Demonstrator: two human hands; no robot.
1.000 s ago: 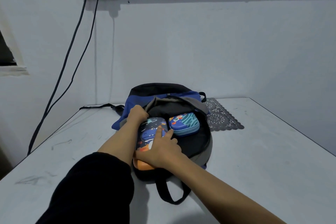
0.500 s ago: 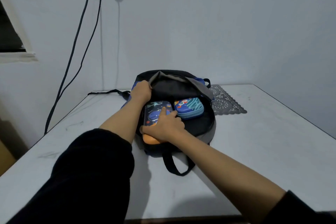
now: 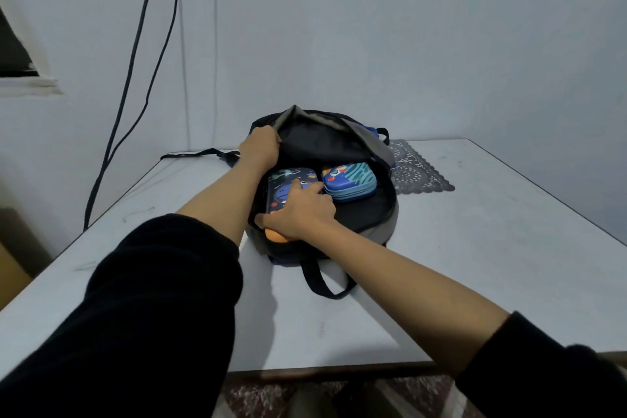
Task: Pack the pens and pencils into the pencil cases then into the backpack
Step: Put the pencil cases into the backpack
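Right hand [image 3: 298,214] is clamped on the dark navy space-print hard-shell pencil case with an orange end [image 3: 288,180]: thumb hooked round the near left corner, index finger laid out along the top, and the other fingers curled over the right edge. That case sits mostly inside the open main pocket, and only its orange end pokes out at the near rim, under the heel of the hand.

Left hand [image 3: 259,148] is closed on the top flap of the black and blue fabric backpack with grey lining [image 3: 385,231], pinching the edge and holding it up so the mouth gapes open.

Just to the right of the navy case, in the same pocket, is the blue zip pencil case with teal wavy stripes and a rocket print [image 3: 349,180]. The two sit side by side, close enough that I can't tell if they're actually touching.

The backpack lies flat on a white table [image 3: 475,248], with its black carry-handle loop [image 3: 322,282] flopped toward the camera and a black shoulder strap [image 3: 196,154] trailing off to the left. A grey lacy doily mat [image 3: 417,173] sits at the backpack's far right side. Two dark cables [image 3: 135,61] hang down the wall on the left. Both arms are in black sleeves pushed up.
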